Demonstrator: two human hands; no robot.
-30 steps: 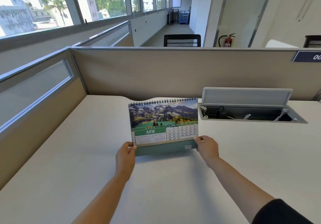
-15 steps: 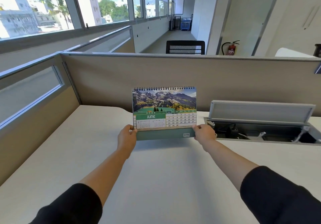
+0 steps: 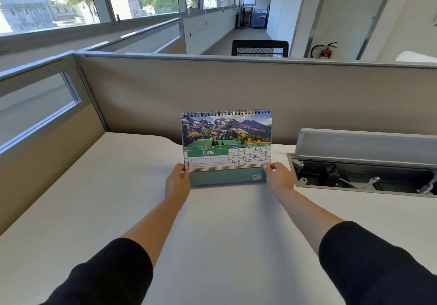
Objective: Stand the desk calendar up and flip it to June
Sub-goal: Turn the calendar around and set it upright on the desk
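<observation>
Toward the far edge of the desk (image 3: pixel 118 210), near its middle and just in front of the partition (image 3: pixel 236 87), a desk calendar (image 3: pixel 227 148) stands upright with its spiral binding on top and the June page facing the person. Left hand (image 3: pixel 177 181) pinches the lower left corner of the calendar between thumb and fingers; right hand (image 3: pixel 279 178) pinches the lower right corner in the same way. Both arms are stretched forward, and dark sleeves cover the forearms nearest the camera. To the right, well clear of the calendar's base, an open cable tray (image 3: pixel 364 177) is sunk into the desk, its lid (image 3: pixel 369 143) raised.

Judged from this view, both parts of the task appear met and only the release is left. Whether the base lies flat on the desk cannot be told. If the stand's rear panel is not fully spread, the calendar may fold and fall once the hands let go; an uneven release could also twist it askew.
</observation>
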